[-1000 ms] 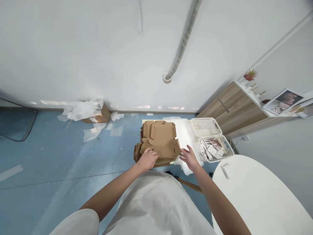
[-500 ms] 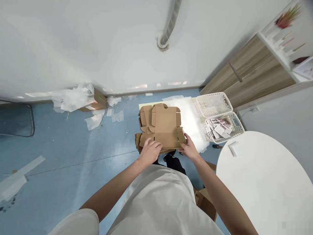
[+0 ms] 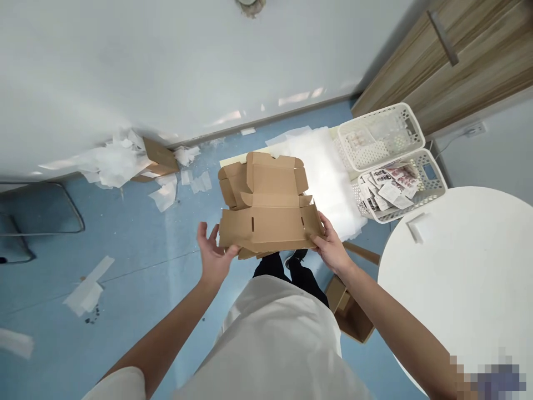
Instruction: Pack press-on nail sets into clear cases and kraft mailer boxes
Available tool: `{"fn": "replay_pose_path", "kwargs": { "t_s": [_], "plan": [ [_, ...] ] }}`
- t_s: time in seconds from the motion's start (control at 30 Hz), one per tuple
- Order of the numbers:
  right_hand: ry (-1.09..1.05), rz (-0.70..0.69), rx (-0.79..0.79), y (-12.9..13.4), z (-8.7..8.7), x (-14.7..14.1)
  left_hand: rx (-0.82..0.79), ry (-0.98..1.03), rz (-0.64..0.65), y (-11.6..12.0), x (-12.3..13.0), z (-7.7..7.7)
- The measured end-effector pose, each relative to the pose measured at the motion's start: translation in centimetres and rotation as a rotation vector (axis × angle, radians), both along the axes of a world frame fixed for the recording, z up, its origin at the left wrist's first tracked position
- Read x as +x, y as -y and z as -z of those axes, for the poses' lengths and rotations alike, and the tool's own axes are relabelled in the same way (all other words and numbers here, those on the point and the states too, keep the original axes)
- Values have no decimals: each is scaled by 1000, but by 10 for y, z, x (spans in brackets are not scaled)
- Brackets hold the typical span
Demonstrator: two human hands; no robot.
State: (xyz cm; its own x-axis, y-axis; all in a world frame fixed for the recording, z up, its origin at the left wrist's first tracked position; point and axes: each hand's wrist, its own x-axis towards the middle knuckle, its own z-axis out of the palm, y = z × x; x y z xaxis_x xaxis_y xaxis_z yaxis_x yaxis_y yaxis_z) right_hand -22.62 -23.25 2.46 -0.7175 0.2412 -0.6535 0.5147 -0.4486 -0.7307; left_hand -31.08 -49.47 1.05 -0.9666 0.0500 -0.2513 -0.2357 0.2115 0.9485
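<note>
A flattened brown cardboard mailer box (image 3: pixel 275 225), with slots and side flaps, is held out in front of my body. My right hand (image 3: pixel 332 245) grips its right flap, the thumb on the inner face and the fingers behind. At the opposite end, my left hand (image 3: pixel 214 256) has its fingers spread beside the left edge, its thumb close to the lower left corner; whether it touches the cardboard I cannot tell. More flat cardboard (image 3: pixel 233 186) shows behind the box's left side.
To the right are two white plastic baskets (image 3: pixel 377 136), one holding printed packets (image 3: pixel 389 186), and a round white table (image 3: pixel 470 266). White foam sheeting (image 3: pixel 328 178) lies beyond the box. An open carton (image 3: pixel 353 316) stands by my legs. Scraps (image 3: pixel 112 161) and a chair (image 3: pixel 45 208) are at left.
My left hand has moved left off the front panel to the box's left edge, its fingers spreading. The slotted front panel is now in full sight. The camera view has tilted downward.
</note>
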Motion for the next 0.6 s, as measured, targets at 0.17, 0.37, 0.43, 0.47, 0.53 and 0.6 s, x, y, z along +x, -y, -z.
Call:
{"fn": "replay_pose_path", "kwargs": {
  "t_s": [0.17, 0.37, 0.43, 0.47, 0.53, 0.6],
  "plan": [
    [-115, -126, 97, -10, -8, -3, 274, 67, -129, -16, 3, -20],
    [-328, -137, 328, -29, -31, 16, 381, 133, -47, -64, 12, -45],
    [-372, -102, 380, -42, -39, 39, 332, 112, -13, -85, 19, -53],
    [-390, -72, 413, -49, -43, 53, 308, 105, 25, -97, 25, -57],
    [-410, 14, 491, -66, -50, 86, 256, 80, 138, -123, 38, -66],
    [-403, 123, 559, -82, -54, 122, 190, 32, 274, -152, 56, -74]
  ]
}}
